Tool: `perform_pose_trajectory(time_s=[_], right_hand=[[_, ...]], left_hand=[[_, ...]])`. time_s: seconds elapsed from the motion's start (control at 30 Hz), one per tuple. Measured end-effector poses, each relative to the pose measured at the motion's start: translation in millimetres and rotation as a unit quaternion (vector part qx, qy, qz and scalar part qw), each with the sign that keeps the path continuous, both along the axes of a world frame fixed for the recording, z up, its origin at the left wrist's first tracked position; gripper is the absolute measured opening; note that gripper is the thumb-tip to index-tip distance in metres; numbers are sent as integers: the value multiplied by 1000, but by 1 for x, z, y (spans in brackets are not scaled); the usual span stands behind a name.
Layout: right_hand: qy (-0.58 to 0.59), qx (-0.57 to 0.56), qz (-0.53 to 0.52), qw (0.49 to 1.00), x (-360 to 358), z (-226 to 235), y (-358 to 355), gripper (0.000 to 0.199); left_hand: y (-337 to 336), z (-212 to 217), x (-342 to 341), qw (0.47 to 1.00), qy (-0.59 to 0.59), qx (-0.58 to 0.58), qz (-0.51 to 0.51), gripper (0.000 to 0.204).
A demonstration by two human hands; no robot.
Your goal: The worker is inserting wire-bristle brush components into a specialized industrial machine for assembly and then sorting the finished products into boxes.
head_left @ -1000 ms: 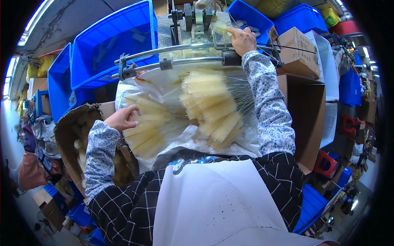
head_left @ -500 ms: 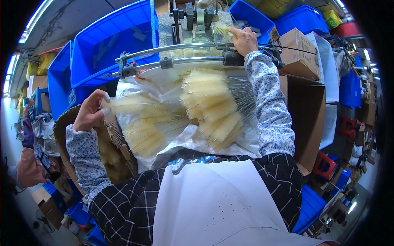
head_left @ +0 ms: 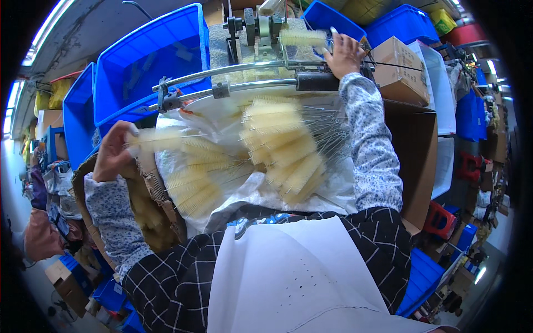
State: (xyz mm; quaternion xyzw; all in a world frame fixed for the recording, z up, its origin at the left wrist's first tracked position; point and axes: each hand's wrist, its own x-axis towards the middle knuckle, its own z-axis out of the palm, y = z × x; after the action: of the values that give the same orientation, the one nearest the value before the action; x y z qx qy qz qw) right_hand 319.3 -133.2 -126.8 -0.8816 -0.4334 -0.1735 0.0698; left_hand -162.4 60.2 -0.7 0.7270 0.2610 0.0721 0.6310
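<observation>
At the left, my left hand [head_left: 114, 152] is closed in a pinch on the bristled end of a pale yellow wire brush [head_left: 158, 140]. That brush is slightly blurred, and its wire points right over more brushes [head_left: 194, 191] fanned on a white plastic sheet [head_left: 239, 197]. A larger pile of the same brushes [head_left: 283, 147] lies in the middle, thin wire stems to the right. My right hand [head_left: 345, 56] is up at the machine [head_left: 264, 33], fingers and thumb apart. Just left of its fingertips, one more brush [head_left: 302, 38] lies crosswise at the machine.
Two metal rods [head_left: 250, 84] with clamps cross in front of the machine. A large blue bin [head_left: 152, 66] stands at the left. Under my left forearm is a cardboard box [head_left: 150, 216] holding yellowish brushes. Cardboard boxes [head_left: 408, 161] stand at the right.
My right hand has opened and shifted slightly right, off the brush at the machine, which now lies nearly level. My left hand has moved slightly left with its brush.
</observation>
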Motion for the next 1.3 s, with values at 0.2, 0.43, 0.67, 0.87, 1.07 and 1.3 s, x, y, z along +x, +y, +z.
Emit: perform_pose_trajectory(time_s=[0.2,0.43,0.67,0.87,1.07,1.3], right_hand=[[153,99,17,983,15,-20,-6,40],[162,109,27,980,-29,-14,22,34],[142,87,39,985,-84,-10,62,34],[156,40,31,986,-105,-1,75,35],[152,74,42,985,-67,-6,48,29],[122,84,40,988,9,-26,3,33]], left_hand=[[25,20,-23,986,-133,71,68,34],[28,31,-28,959,-238,13,154,44],[31,32,-21,955,-244,2,172,43],[28,37,3,954,-270,-4,127,44],[50,32,-17,953,-290,-62,66,42],[44,27,-28,933,-332,-77,116,49]])
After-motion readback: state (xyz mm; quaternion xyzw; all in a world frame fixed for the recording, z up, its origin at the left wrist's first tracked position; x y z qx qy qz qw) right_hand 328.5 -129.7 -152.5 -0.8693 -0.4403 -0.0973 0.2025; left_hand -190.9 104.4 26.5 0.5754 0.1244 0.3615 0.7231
